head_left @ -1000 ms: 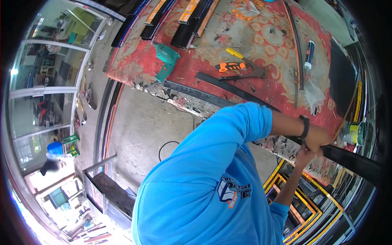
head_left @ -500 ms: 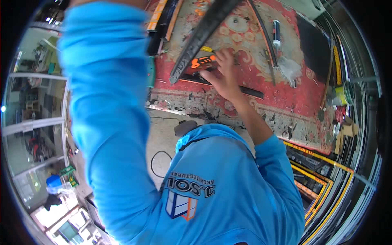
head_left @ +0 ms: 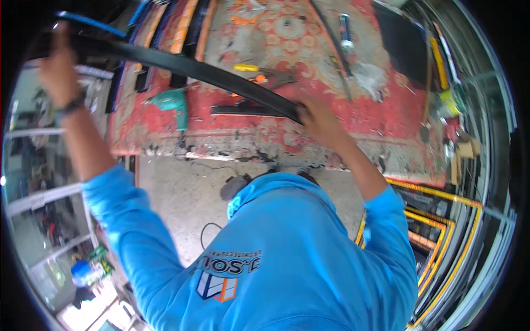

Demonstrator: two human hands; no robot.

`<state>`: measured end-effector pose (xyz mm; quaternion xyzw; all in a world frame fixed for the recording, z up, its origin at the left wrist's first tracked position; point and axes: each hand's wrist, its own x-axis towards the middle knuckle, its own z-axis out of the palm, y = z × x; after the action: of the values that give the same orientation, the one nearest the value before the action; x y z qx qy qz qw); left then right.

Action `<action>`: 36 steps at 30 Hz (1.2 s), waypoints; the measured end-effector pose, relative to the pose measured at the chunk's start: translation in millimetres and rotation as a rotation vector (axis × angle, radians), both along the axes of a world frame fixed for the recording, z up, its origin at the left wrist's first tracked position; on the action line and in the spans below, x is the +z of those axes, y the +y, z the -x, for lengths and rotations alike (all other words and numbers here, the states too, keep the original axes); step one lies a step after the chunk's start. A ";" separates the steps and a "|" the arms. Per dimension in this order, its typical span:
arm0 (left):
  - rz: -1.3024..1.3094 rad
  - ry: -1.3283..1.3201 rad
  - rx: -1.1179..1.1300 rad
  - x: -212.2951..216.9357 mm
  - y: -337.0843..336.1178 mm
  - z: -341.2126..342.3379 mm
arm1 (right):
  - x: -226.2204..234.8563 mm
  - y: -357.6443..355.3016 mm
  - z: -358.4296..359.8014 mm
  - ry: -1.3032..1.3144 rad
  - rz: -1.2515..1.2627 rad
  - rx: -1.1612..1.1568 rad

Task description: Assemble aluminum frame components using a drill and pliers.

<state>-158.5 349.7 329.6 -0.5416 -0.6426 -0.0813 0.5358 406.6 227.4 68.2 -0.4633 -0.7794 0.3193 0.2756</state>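
Observation:
A long black profile bar (head_left: 204, 73) is held up slantwise over the carpet-covered table, its left part higher and nearer the camera. My left hand (head_left: 59, 69), a dark band at its wrist, grips it toward the left end; that end runs into the dark rim. The right end is in the closed fingers of my right hand (head_left: 319, 120). Under the bar lie a shorter black strip (head_left: 243, 110), a tool with a yellow handle (head_left: 246, 68) and a tool with orange parts (head_left: 259, 79), partly covered. Left of these rests a teal power drill (head_left: 175, 105).
The table (head_left: 381, 124) has a worn red patterned carpet. Several long profiles (head_left: 185, 30) lie at its far left. A sealant cartridge (head_left: 345, 36), clear plastic (head_left: 369, 77) and a dark sheet (head_left: 406, 47) lie to the right. Yellow-taped frames (head_left: 436, 220) stand at lower right.
The bar has swung from steep to a flatter slant. My left arm has come down and left, bringing that hand into view. My right hand has gone from open fingers to holding the bar's end.

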 end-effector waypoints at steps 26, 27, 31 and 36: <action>-0.065 -1.570 -0.489 -348.1 -135.1 -135.8 | -122.5 39.1 -39.5 -0.564 0.008 0.101; -0.040 -1.590 -0.473 -340.8 -138.1 -138.2 | -113.6 37.8 -45.4 -0.520 0.103 0.056; -0.265 -1.335 -0.260 -374.3 -164.2 -143.2 | -55.0 13.5 -79.2 -0.387 0.120 -0.152; 0.721 -1.752 -0.613 -335.1 -216.2 -232.5 | -32.5 -9.7 -140.0 -0.219 0.157 -0.348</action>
<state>74.1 133.5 -5.6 -0.5631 -0.6301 -0.3874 -0.3686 546.7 217.7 35.7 -0.6429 -0.6857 0.2741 0.2035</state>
